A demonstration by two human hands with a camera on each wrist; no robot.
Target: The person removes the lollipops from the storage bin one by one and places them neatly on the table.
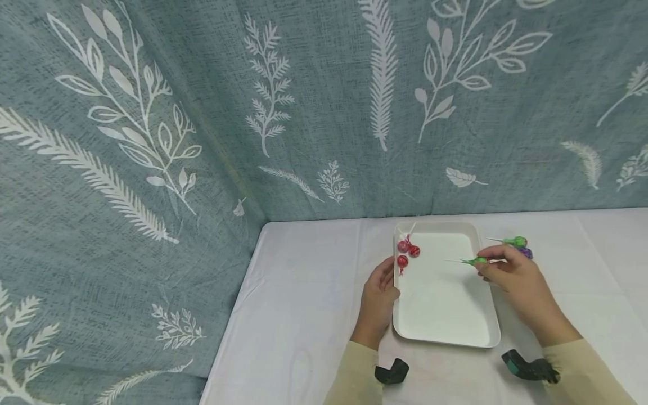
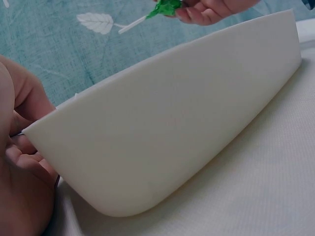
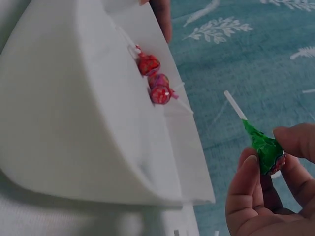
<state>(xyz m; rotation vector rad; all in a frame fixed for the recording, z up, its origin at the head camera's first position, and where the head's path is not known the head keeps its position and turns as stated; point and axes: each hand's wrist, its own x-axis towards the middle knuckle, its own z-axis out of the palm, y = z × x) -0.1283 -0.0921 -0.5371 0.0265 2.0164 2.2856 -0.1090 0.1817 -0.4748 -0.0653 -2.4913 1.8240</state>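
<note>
pinching green lollipop above tray, 3 red lollipops inside

In the head view, the purple lollipop sits partly hidden behind the right grip, its stick unseen. Fingers cover part of the held green lollipop. Wrapper print is too small to read. From the left wrist, the tray wall hides the red lollipops' heads; the left grip is cut off leftward.
</note>
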